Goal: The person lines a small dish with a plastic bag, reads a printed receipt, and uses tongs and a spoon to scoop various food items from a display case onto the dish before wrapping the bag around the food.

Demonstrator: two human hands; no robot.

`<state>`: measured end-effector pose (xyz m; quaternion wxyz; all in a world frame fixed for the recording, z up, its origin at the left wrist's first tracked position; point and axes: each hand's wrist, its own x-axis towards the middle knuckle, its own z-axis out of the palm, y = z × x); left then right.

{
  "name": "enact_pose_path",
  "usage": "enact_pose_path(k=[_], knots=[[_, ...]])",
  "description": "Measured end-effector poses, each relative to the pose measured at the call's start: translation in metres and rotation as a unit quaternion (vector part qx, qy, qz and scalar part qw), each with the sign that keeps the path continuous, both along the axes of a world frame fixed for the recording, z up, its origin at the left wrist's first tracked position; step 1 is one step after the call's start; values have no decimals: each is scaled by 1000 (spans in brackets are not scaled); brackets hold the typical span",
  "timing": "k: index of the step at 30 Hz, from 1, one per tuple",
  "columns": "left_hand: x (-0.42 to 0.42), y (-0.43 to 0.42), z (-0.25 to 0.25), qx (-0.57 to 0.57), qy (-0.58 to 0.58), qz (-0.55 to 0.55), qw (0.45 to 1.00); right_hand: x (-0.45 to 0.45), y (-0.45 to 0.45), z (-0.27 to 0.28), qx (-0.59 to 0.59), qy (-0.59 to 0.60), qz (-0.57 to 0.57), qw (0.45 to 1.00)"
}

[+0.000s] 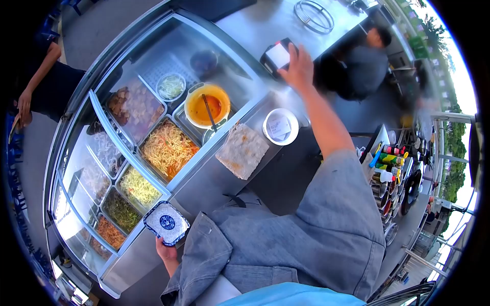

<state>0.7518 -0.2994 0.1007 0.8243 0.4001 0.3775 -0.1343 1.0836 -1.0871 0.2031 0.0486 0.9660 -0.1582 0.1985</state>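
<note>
1. Held a blue-and-white plate [167, 223] in the left hand [166, 251], face up, just beside the lower front corner of a glass food case [204, 155], with fingers clamped on the plate's near edge.
2. Had both hands well apart, with the right hand [300, 71] stretched far out to a black box [278, 55] with a white top. Could not tell whether gripping the box, pinching something at its edge or only touching it.
3. Had a white bowl [294, 127] on the metal counter [199, 178] between both hands, with a printed piece of paper [278, 126] inside.
4. Had a pale, brown-flecked square [242, 151] lying flat just beside the bowl. Could not tell whether cloth or something else.
5. Saw inside the case, behind glass, noodles [168, 148], yellow shreds [139, 186], dark greens [121, 210] and orange shreds [111, 232] in separate trays, plus a yellow bowl [217, 92] of reddish liquid with a dark handle [208, 109] leaning in it.
6. Saw metal rings [314, 17] beyond the box, bottles [392, 159] and pots off to the right.
7. Saw another person's bare arm [41, 76] past the case, and a blurred person in dark clothes [365, 66] beyond the right hand.
</note>
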Motion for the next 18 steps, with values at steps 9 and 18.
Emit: enact_pose_path(k=[9, 18], knots=[[-2, 0, -2, -5, 6, 12, 1000, 30, -46, -5, 569, -144, -167, 792], [1, 3, -1, -14, 10, 2, 1000, 31, -46, 4, 689, -186, -187, 675]])
